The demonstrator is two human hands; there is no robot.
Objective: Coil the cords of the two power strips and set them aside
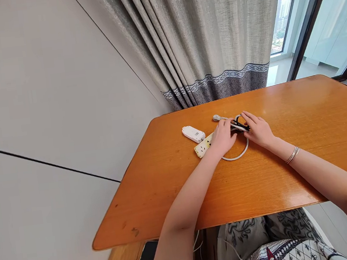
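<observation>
A cream power strip (pixel 203 145) lies on the orange wooden table (pixel 261 178), its white cable (pixel 238 155) looped in front of it and its plug (pixel 216 118) lying behind. My left hand (pixel 223 135) rests on the strip's right end, fingers curled over it. My right hand (pixel 258 129) is just to the right, fingers pressed on a bundle of dark and white cable (pixel 239 125) between the two hands. A small white device (pixel 193 134) lies left of the strip, untouched.
A white wall runs along the table's left side. Grey curtains (pixel 200 38) hang behind the far edge, with a window at the right. White cords and a dark flat object (pixel 148 254) sit below the near edge, by my patterned clothing.
</observation>
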